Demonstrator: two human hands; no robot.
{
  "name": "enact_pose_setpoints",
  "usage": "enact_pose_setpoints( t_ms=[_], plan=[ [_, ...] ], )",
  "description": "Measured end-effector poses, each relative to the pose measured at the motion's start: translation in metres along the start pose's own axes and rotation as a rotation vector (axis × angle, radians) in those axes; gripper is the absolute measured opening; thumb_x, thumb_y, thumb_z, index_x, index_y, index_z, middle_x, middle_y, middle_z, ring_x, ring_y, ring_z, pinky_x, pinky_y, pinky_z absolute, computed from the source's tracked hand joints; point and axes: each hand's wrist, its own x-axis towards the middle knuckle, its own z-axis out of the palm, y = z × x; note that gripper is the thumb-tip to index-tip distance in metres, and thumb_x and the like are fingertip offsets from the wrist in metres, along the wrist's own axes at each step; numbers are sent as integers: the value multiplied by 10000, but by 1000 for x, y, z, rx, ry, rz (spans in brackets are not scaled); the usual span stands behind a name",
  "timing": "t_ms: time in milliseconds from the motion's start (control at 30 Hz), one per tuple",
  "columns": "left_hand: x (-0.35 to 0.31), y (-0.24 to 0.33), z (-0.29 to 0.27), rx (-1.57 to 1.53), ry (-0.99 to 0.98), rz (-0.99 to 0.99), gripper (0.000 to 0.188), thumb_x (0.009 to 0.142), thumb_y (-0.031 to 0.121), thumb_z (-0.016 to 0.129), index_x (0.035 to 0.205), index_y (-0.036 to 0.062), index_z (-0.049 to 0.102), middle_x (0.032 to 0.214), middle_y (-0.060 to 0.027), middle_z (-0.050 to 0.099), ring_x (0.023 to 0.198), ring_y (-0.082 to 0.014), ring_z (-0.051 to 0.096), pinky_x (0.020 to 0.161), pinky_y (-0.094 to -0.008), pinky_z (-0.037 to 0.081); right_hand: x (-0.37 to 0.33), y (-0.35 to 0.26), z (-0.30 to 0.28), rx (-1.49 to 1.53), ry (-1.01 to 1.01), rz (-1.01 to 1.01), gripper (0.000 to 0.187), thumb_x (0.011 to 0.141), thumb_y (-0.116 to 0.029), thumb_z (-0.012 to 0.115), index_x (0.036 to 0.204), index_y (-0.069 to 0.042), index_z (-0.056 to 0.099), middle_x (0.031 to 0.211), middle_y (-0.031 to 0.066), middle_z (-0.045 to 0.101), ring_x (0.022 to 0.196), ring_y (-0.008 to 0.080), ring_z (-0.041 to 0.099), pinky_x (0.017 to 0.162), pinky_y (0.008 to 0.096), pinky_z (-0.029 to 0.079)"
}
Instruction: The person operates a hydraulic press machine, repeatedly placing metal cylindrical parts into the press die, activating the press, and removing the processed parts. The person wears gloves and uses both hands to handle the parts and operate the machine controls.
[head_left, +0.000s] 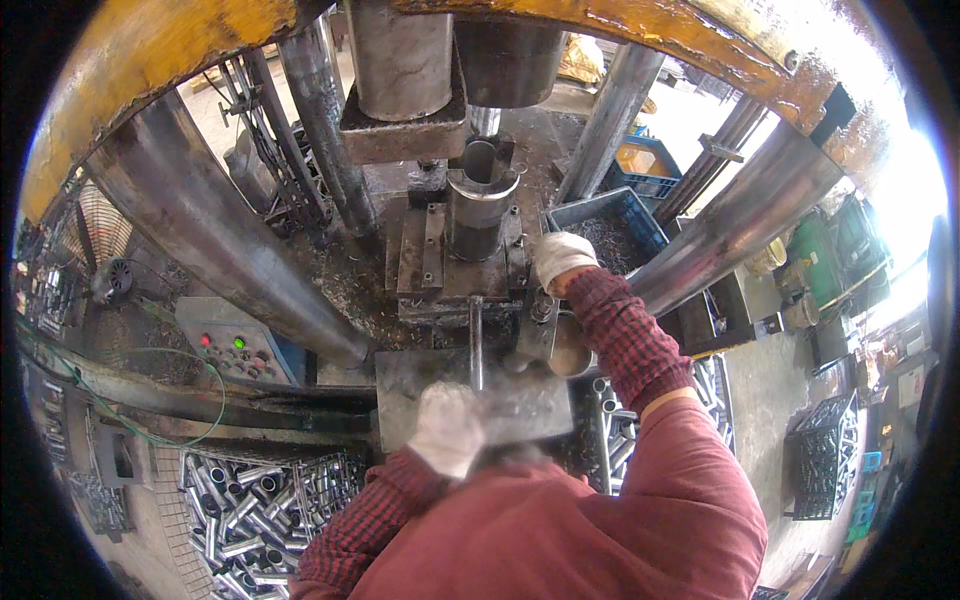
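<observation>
Now | left white-gloved hand [447,428] curled, grip unclear, on grey steel plate [520,395] | right white-gloved hand [562,257] closed, contents unclear, beside upright steel tube [480,205]

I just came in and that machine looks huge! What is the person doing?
A person in white gloves stands at a big metal press. The right hand reaches in beside the metal tube standing upright under the ram. The left hand rests on a flat steel plate in front. A crate of shiny tubes sits lower left, and a blue bin is behind the right hand.
</observation>
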Motion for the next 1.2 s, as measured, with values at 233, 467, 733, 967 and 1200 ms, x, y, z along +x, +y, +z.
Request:
enact_pose_setpoints(
  t_ms=[233, 467, 733, 967, 1200],
  plan=[
    [16, 0, -13, 17, -181, -37, 149, 964, 274, 724, 974, 197, 851, 779, -90, 735, 764, -326, 728, 714, -521, 524, 13, 4, 11, -19, 19, -86, 274, 978, -211, 715, 1125, -37, 868, 1017, 248, 841, 976, 430, 843, 831, 533, 663],
    [14, 1, -12, -2, -168, -42, 154, 962, 259, 690, 952, 195, 829, 769, -89, 729, 784, -335, 733, 721, -522, 535, -14, 8, -7, -134, -11, -154, 147, 914, -159, 769, 943, -70, 882, 927, 196, 837, 922, 395, 849, 791, 499, 672],
    [11, -2, -21, -46, -152, 9, 154, 942, 245, 710, 836, 149, 766, 757, -109, 689, 766, -360, 687, 694, -531, 480, -27, -6, 24, 209, 207, 374, 330, 1074, -365, 694, 1085, -75, 850, 972, 202, 853, 968, 424, 845, 858, 537, 665],
    [13, -6, -23, -351, -120, -47, 120, 912, 220, 707, 873, 130, 776, 714, -111, 672, 691, -354, 674, 640, -532, 487, 10, 39, 7, -137, -15, 85, 233, 1045, -198, 681, 1069, -54, 863, 1078, 202, 870, 1032, 386, 859, 871, 524, 674],
    [6, -11, 4, -174, -204, -1, 108, 942, 252, 665, 921, 182, 744, 774, -47, 683, 728, -290, 680, 623, -520, 464, 63, 56, -18, -515, -74, -171, 272, 1028, -250, 699, 1113, -84, 897, 1112, 177, 872, 1069, 353, 850, 857, 523, 663]
  ],
)
